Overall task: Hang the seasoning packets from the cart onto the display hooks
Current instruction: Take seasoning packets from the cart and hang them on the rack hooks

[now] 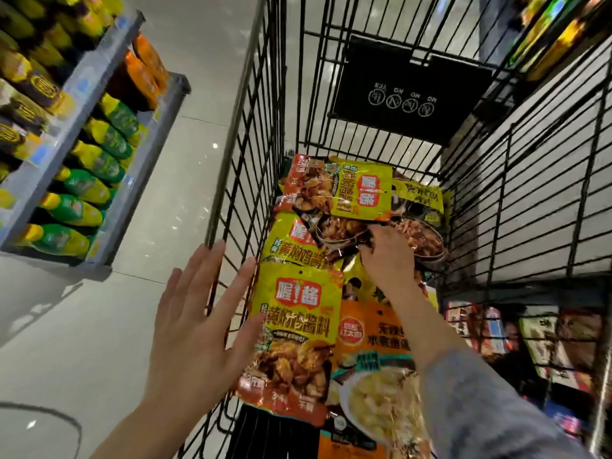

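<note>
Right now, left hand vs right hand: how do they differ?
The left hand is flat with straight, spread fingers against the outside of the cart wall; the right hand reaches inside the cart, fingers curled on a dark seasoning packet. The left forearm is bare; the right arm wears a grey-blue sleeve. Both are at the cart.

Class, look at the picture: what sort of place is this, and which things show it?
Most likely a supermarket aisle: a wire cart filled with seasoning packets, and a shelf stocked with rows of bottles.
</note>
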### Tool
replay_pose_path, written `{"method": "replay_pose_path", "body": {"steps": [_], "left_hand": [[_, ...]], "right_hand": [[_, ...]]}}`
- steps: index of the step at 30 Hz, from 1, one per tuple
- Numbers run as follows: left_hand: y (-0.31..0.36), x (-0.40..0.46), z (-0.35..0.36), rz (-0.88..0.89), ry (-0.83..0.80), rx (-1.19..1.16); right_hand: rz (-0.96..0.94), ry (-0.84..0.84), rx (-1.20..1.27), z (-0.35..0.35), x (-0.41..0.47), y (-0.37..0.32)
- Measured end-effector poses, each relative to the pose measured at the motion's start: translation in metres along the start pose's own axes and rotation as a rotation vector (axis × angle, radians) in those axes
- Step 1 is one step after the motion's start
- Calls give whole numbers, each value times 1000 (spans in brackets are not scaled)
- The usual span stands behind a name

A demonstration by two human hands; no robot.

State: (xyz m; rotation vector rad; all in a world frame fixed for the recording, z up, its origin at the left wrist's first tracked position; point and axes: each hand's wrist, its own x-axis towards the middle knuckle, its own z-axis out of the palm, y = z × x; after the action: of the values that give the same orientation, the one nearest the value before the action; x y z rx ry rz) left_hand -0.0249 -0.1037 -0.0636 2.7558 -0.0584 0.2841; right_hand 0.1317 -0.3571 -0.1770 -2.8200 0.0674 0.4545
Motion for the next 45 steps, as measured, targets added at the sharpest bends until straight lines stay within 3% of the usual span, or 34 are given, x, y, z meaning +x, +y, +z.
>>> {"method": "replay_pose_path", "body": {"steps": [3,6,8,10,15,23,29,33,39,43,45], "left_hand": [[-1,2,1,-13,18,18],[0,2,3,-19,10,52],[1,2,3,-22,11,56],[1,2,3,-21,12,53],[3,3,2,-14,10,46],[2,3,4,-12,12,16],[4,6,2,-21,24,-65],[5,5,2,-13,45,-123],[6,4,0,10,70,-125],[4,2,-1,1,70,-132],[3,2,-1,-10,63,-112]], "right_hand": [[128,-66,-5,9,72,6],[193,-167,-193,21,97,7],[237,-115,-206,29,99,4],[255,14,-78,31,97,2],[367,269,561,11,92,-7],[83,633,635,-65,29,-40],[-91,714,720,-114,-70,-40],[-172,603,789,-132,-142,-53],[-139,337,953,-122,-235,-73],[-21,254,927,-99,-222,-65],[18,127,861,-74,-191,-63]]}}
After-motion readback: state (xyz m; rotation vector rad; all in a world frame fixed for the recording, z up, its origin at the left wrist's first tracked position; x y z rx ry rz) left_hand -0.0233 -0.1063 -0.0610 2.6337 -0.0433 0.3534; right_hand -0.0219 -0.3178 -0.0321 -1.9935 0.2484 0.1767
